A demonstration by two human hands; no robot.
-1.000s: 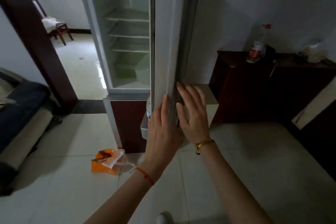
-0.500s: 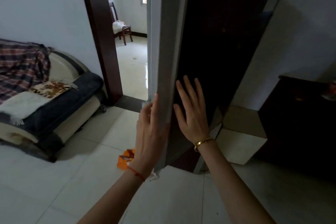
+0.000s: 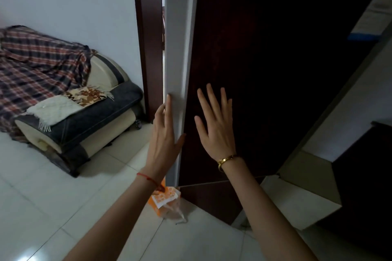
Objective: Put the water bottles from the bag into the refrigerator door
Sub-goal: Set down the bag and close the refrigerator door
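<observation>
The refrigerator door (image 3: 265, 59) fills the middle of the head view, dark maroon on its front with a pale grey side edge (image 3: 179, 48). My left hand (image 3: 165, 135) lies flat along that grey edge, fingers spread. My right hand (image 3: 216, 127) rests palm-down on the dark front, fingers apart, holding nothing. An orange and white plastic bag (image 3: 166, 201) lies on the floor at the door's foot, partly behind my left wrist. No water bottles show; the fridge interior and door shelves are hidden.
A sofa (image 3: 70, 121) with a plaid blanket stands at the left on the white tiled floor. A dark wooden door frame (image 3: 146, 38) rises behind the fridge door. A dark cabinet (image 3: 364, 176) stands at the right.
The fridge door has swung from open, with shelves and a bottle in view, to nearly shut. Both hands stayed pressed on it and the view turned left toward the sofa.
</observation>
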